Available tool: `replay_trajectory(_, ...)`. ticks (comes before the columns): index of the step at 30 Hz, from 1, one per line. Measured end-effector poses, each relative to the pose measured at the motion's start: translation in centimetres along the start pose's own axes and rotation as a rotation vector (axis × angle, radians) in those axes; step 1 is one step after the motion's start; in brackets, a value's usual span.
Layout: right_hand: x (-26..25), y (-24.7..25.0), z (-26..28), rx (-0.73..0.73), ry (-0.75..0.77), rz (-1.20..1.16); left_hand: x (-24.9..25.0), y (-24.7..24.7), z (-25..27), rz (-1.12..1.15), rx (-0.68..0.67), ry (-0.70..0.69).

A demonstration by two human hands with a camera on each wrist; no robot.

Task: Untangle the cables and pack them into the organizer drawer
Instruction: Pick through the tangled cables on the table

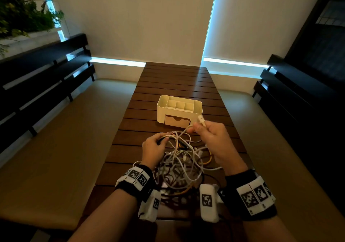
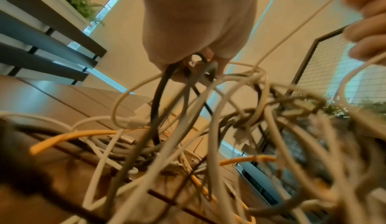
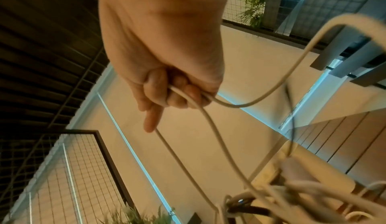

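Note:
A tangle of white, grey, black and orange cables lies on the slatted wooden table in front of me. My left hand grips a bunch of its strands, a black cable among them, and lifts them. My right hand is raised and holds a white cable near its end, so the white plug sticks up past my fingers. Behind the hands stands the cream organizer with open top compartments. Its small drawer in the front is closed.
Cushioned benches with dark slatted backs run along both sides of the table. A planter with green plants sits high on the left. Far half of the table beyond the organizer is bare wood.

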State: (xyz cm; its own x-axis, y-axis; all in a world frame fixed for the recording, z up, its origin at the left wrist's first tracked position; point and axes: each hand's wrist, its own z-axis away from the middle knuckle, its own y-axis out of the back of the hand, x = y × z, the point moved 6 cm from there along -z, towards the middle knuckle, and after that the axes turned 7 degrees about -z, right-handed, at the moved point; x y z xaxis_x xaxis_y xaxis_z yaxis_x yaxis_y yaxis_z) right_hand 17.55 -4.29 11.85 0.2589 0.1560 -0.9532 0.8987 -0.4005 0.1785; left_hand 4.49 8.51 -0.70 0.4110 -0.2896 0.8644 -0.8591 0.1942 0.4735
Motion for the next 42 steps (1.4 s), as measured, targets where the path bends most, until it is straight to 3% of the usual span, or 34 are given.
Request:
replay_trajectory(5,-0.9,0.7,1.0,0.133,0.108,-0.338,-0.3,0.4,-0.2,-0.133,-0.018,0.1)
replay_trajectory(9,0.7,0.7,0.7,0.09,0.051,-0.461,0.4,0.7,0.4,-0.3,-0.002,0.141)
replay_trajectory(12,2.0,0.3,0.3,0.051,-0.066,-0.342,2.0,0.4,1.5,-0.277,0.034,-0.044)
replay_trajectory(14,2.6,0.2,0.2,0.039,-0.117,-0.305,3.6,-0.2,2.8,-0.165,0.059,-0.251)
replay_trajectory(16,2.7,0.1,0.1,0.024,-0.14,-0.296,5.1,-1.4,4.9,-0.187,0.029,-0.515)
replay_trajectory(17,2.6,0.1,0.1,0.007,-0.143,-0.3,5.4,-2.3,5.7,-0.208,-0.007,-0.602)
replay_trajectory(18,2.5,0.1,0.2,-0.017,-0.147,-0.3,5.2,-3.2,6.0,-0.234,-0.058,-0.605)
replay_trajectory(22,2.6,-0.4,1.1,-0.3,-0.212,-0.192,3.0,-4.2,4.5,-0.171,-0.104,-0.245)
replay_trajectory(24,3.2,-0.8,2.0,-0.501,-0.304,-0.154,2.7,-4.1,4.0,-0.108,-0.095,-0.17)
replay_trajectory(26,4.0,-0.9,2.6,-0.569,-0.403,-0.173,2.7,-4.0,3.8,-0.112,-0.078,-0.164)
replay_trajectory(28,5.6,-0.3,2.0,-0.399,-0.49,-0.176,2.1,-4.1,3.6,-0.116,-0.091,-0.148)
replay_trajectory(31,9.4,2.0,0.4,0.042,-0.557,0.009,1.1,-4.3,3.4,-0.055,-0.106,-0.049)
replay_trajectory(32,10.2,2.2,0.1,0.076,-0.574,0.114,0.9,-4.4,3.4,0.001,-0.121,-0.02)
replay_trajectory(34,11.5,1.5,0.0,-0.05,-0.593,0.342,1.0,-4.6,3.7,0.162,-0.177,0.022)
replay_trajectory(37,11.9,-0.2,0.1,-0.194,-0.514,0.462,1.4,-4.6,3.9,0.325,-0.229,0.068)
replay_trajectory(39,11.7,-0.5,0.2,-0.193,-0.47,0.542,1.6,-4.3,3.9,0.324,-0.223,0.061)
replay_trajectory(42,11.6,0.1,0.1,-0.153,-0.463,0.54,2.0,-3.6,3.7,0.134,-0.158,-0.024)
